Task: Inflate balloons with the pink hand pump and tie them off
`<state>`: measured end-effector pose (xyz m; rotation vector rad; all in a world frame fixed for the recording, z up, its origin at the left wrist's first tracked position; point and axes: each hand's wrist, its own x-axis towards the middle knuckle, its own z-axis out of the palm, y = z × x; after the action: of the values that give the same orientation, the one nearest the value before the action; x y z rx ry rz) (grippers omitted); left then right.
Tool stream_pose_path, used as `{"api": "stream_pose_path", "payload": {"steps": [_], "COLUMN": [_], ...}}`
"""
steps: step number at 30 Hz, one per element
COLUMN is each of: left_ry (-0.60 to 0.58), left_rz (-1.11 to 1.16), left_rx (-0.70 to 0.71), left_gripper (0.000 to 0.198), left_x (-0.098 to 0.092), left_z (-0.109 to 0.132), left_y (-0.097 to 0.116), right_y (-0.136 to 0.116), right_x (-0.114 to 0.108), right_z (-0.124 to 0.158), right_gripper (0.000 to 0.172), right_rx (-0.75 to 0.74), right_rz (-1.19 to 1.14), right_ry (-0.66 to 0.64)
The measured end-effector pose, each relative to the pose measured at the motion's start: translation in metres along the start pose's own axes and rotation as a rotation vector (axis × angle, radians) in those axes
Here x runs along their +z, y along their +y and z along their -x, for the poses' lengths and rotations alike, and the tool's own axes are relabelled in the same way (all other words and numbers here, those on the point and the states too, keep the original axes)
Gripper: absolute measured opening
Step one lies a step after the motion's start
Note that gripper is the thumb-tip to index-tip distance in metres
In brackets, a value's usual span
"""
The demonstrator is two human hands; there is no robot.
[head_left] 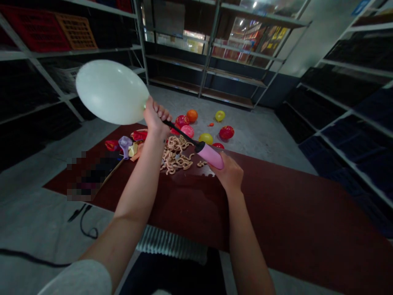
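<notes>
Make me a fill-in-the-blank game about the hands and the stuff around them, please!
1. The person's ____ hand holds the neck of the pale balloon.
2. The other hand holds a pump whose thick part is coloured ____.
3. The pump's thin tube is coloured ____.
4. In the picture, the orange crate is on the ____ side of the red crate.

Missing words: left; pink; black; right.

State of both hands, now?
Left hand: closed, holding the pale balloon at its neck.
Right hand: closed, holding the pink pump.
</notes>
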<state>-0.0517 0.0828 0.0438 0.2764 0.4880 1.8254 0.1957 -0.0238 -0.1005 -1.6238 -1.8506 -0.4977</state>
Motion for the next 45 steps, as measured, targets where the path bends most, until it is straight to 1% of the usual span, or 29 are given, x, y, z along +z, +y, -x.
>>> {"api": "stream_pose_path", "payload": {"steps": [2,4,9,12,14,18,21,23,25,31,36,40,45], "left_ry": [-0.028,-0.058,-0.089,-0.093,-0.088,-0.103,-0.122,-0.127,-0.116,-0.068,-0.062,-0.043,-0.016], "left_rz": [-0.003,-0.016,-0.096,-0.132,-0.143,-0.146,-0.132,-0.126,-0.123,-0.103,-0.091,-0.083,-0.054], "left_rx": [0.017,0.041,0.056,0.056,0.038,-0.033,-0.076,-0.103,-0.128,-0.158,-0.136,-0.091,-0.028], "left_gripper": [0.052,0.052,0.051,0.053,0.055,0.059,0.059,0.058,0.059,0.06,0.056,0.055,0.053], "left_x": [0.007,0.012,0.012,0.011,0.013,0.015,0.012,0.009,0.006,0.007,0.008,0.006,0.003], "left_z": [0.007,0.013,0.014,0.015,0.02,0.04,0.052,0.055,0.054,0.04,0.03,0.017,0.004], "left_y": [0.007,0.008,-0.005,-0.019,-0.031,-0.063,-0.085,-0.094,-0.098,-0.089,-0.076,-0.058,-0.026], "right_y": [-0.001,-0.003,-0.003,-0.001,-0.001,-0.004,-0.005,-0.005,-0.005,-0.006,-0.006,-0.003,0.001], "right_x": [0.0,-0.001,-0.002,-0.003,-0.003,-0.004,-0.005,-0.006,-0.006,-0.002,-0.001,-0.001,0.0], "right_z": [0.0,0.001,0.004,0.005,0.005,0.005,0.005,0.004,0.004,0.002,0.002,0.003,0.0], "right_gripper": [0.047,0.047,0.048,0.048,0.049,0.05,0.051,0.052,0.052,0.054,0.055,0.053,0.048], "right_rx": [0.001,0.007,0.047,0.059,0.06,0.078,0.099,0.104,0.103,0.105,0.089,0.074,0.047], "right_rz": [-0.008,-0.021,-0.021,-0.026,-0.028,-0.001,0.025,0.033,0.031,0.0,-0.004,0.004,0.03], "right_ry": [0.024,0.043,0.048,0.028,0.032,0.035,0.025,0.031,0.031,-0.005,-0.012,-0.017,0.005]}}
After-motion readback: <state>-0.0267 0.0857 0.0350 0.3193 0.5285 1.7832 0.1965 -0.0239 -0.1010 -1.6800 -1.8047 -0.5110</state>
